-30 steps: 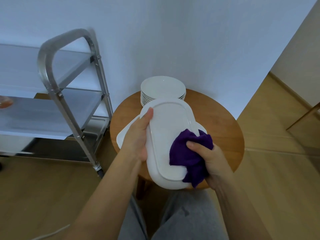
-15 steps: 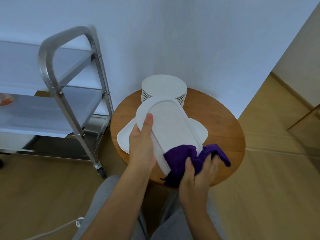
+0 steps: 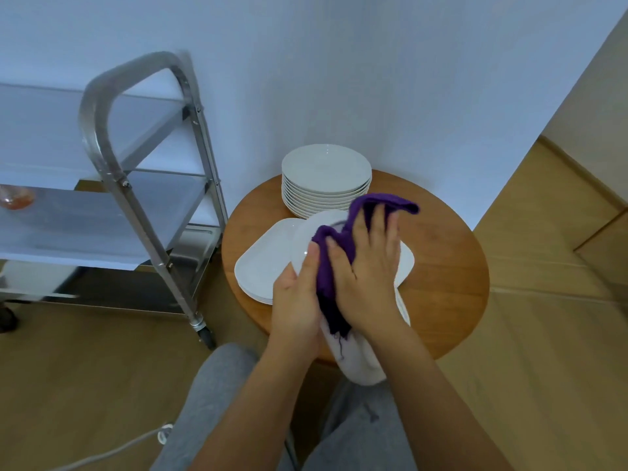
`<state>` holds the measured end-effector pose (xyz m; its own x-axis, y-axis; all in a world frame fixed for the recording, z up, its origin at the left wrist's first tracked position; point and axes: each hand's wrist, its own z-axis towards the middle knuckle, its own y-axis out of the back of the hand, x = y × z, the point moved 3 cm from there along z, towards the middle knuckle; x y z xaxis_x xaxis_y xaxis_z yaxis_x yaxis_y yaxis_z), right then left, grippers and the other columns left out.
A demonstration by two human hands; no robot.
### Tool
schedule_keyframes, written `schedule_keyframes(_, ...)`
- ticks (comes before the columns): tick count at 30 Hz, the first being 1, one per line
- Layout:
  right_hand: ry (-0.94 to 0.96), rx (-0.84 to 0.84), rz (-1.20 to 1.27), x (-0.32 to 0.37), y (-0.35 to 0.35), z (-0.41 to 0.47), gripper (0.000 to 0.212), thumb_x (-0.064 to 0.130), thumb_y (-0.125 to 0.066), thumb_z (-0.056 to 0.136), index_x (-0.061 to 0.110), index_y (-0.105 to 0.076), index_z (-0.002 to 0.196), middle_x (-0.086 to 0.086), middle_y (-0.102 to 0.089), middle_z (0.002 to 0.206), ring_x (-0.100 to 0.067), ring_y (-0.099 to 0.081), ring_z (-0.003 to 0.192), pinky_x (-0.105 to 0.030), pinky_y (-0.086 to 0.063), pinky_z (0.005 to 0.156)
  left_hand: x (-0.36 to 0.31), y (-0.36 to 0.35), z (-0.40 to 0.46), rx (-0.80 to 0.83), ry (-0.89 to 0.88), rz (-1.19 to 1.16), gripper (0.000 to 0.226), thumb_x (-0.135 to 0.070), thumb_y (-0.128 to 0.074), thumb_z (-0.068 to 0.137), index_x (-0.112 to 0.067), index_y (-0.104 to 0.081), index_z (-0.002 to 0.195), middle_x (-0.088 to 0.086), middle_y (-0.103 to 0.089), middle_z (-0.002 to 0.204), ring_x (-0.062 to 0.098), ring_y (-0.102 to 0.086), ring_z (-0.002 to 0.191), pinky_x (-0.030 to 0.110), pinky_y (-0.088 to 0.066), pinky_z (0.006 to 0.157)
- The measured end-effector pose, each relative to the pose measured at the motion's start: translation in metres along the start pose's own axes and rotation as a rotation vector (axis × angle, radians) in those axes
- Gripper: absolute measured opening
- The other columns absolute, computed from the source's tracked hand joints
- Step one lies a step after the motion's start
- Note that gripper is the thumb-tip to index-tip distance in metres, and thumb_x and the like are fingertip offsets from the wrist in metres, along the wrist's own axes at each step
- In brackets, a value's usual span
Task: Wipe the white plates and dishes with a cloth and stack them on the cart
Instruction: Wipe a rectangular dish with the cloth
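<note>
- Currently the oval white dish (image 3: 360,362) is held tilted above the near edge of the round wooden table (image 3: 452,266), its long axis running away from the person.
- The left hand (image 3: 299,300) grips the dish along its left rim, thumb lying up the face and fingers curled behind, so that it holds firm.
- Just right of that grip, the right hand (image 3: 370,266) lies flat with fingers spread, pressing the purple cloth (image 3: 331,263) onto the dish face; nothing is pinched.
- To wipe well, the person should probably keep the left grip steady as a brace and draw the cloth along the full length, rims included, since a loose hold on a tilted glazed dish could let it slip.
- Beneath the held dish sit flat white platters (image 3: 261,263); beyond the hands stands a stack of round plates (image 3: 326,178).
- Well left of the grip waits the steel cart (image 3: 142,171), where the wiped dish must go.
</note>
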<state>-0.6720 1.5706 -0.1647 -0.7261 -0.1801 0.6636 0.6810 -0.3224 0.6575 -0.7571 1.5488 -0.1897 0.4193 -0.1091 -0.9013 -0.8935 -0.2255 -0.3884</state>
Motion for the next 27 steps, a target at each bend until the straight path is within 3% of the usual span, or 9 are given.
schedule_keyframes(4, 0.268, 0.191, -0.067, 0.0, 0.002, -0.006, 0.062, 0.045, -0.024, 0.091, 0.025, -0.019, 0.149, 0.012, -0.006, 0.157, 0.002, 0.023, 0.136, -0.025, 0.012, 0.114, -0.009, 0.015, 0.009, -0.069, -0.029, -0.027, 0.028, -0.057, -0.05, 0.081, -0.033, -0.062, 0.09, -0.006, -0.073, 0.082, 0.014, -0.07, 0.077, 0.026, -0.055, 0.06)
schedule_keyframes(7, 0.391, 0.311, -0.032, -0.006, -0.003, -0.026, 0.058, 0.048, -0.025, 0.089, 0.036, -0.011, 0.145, 0.029, 0.007, 0.148, 0.005, 0.026, 0.136, -0.023, 0.016, 0.109, -0.016, 0.024, 0.02, -0.141, 0.015, -0.029, 0.028, -0.058, -0.049, 0.085, -0.032, -0.057, 0.093, -0.004, -0.069, 0.084, 0.018, -0.067, 0.078, 0.029, -0.052, 0.06)
schedule_keyframes(9, 0.458, 0.324, -0.054, -0.012, -0.008, -0.043, 0.059, 0.042, -0.033, 0.088, 0.034, -0.02, 0.144, 0.023, -0.003, 0.15, -0.007, 0.015, 0.143, -0.033, 0.007, 0.112, -0.022, 0.029, 0.026, -0.171, -0.009, -0.067, 0.027, -0.055, -0.052, 0.085, -0.03, -0.058, 0.092, -0.004, -0.071, 0.079, 0.017, -0.069, 0.073, 0.029, -0.054, 0.058)
schedule_keyframes(12, 0.497, 0.156, -0.127, -0.02, -0.011, -0.055, 0.051, 0.032, -0.046, 0.082, 0.016, -0.053, 0.13, 0.001, -0.048, 0.14, -0.026, -0.029, 0.138, -0.049, -0.019, 0.108, -0.025, 0.033, 0.033, -0.168, -0.034, -0.084, 0.018, -0.051, -0.056, 0.084, -0.034, -0.057, 0.09, -0.003, -0.069, 0.088, 0.019, -0.067, 0.081, 0.03, -0.055, 0.059)
schedule_keyframes(14, 0.268, 0.134, -0.017, -0.025, -0.01, -0.049, 0.029, 0.03, -0.05, 0.084, 0.027, -0.059, 0.112, 0.005, -0.061, 0.121, -0.025, -0.049, 0.123, -0.04, -0.039, 0.103, -0.028, 0.035, 0.034, -0.162, -0.108, 0.03, 0.014, -0.049, -0.054, 0.085, -0.036, -0.056, 0.087, -0.008, -0.065, 0.087, 0.014, -0.064, 0.081, 0.021, -0.052, 0.053)
schedule_keyframes(17, -0.31, 0.202, 0.407, -0.045, -0.01, -0.036, 0.012, 0.024, -0.053, 0.093, 0.032, -0.05, 0.101, 0.011, -0.059, 0.1, -0.011, -0.059, 0.091, -0.009, -0.048, 0.06, -0.037, 0.038, 0.034, -0.167, -0.281, 0.284, 0.009, -0.046, -0.053, 0.087, -0.037, -0.054, 0.086, -0.018, -0.061, 0.08, 0.006, -0.062, 0.073, 0.006, -0.044, 0.044)
schedule_keyframes(21, -0.654, -0.04, 0.744, -0.062, 0.0, -0.028, 0.008, 0.022, -0.053, 0.093, 0.028, -0.052, 0.098, 0.004, -0.061, 0.089, -0.017, -0.061, 0.081, -0.019, -0.047, 0.05, -0.04, 0.038, 0.043, -0.063, -0.454, 0.615, 0.011, -0.038, -0.055, 0.089, -0.039, -0.051, 0.078, -0.02, -0.056, 0.075, -0.01, -0.059, 0.07, 0.003, -0.044, 0.048)
schedule_keyframes(23, -0.708, -0.101, 0.792, -0.064, 0.002, -0.028, 0.01, 0.022, -0.054, 0.093, 0.03, -0.051, 0.098, 0.004, -0.06, 0.091, -0.019, -0.06, 0.083, -0.023, -0.048, 0.052, -0.035, 0.034, 0.05, 0.012, -0.509, 0.773, 0.008, -0.038, -0.055, 0.088, -0.031, -0.06, 0.09, -0.02, -0.058, 0.08, 0.001, -0.06, 0.07, 0.005, -0.046, 0.052)
schedule_keyframes(27, -0.765, -0.202, 0.832, -0.072, 0.008, -0.027, 0.009, 0.024, -0.054, 0.091, 0.032, -0.052, 0.092, 0.004, -0.061, 0.092, -0.02, -0.06, 0.083, -0.025, -0.049, 0.051, -0.014, 0.025, 0.061, 0.217, -0.618, 1.092, 0.044, -0.032, -0.053, 0.091, -0.018, -0.05, 0.133, 0.002, -0.061, 0.125, 0.016, -0.058, 0.108, 0.026, -0.038, 0.096)
